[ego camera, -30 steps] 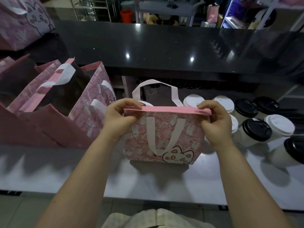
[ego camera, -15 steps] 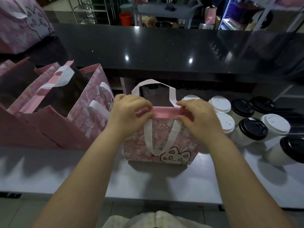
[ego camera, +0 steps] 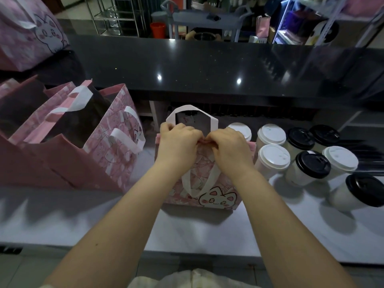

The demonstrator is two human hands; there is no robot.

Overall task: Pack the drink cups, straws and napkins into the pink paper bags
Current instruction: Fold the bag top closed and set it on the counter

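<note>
Here: left hand (ego camera: 178, 142) and right hand (ego camera: 229, 145) fingers pinch top edge of one small pink bag (ego camera: 207, 183), knuckles touching. Right of fingers: eight cups (ego camera: 272, 157), four white-lidded, four black-lidded. Left: open pink bags (ego camera: 116, 146). No readable writing.

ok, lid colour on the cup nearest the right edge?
Black. The cup at the far right has a black lid, clearest in the head view.

Both hands (ego camera: 204, 145) together, fingers curled
</note>
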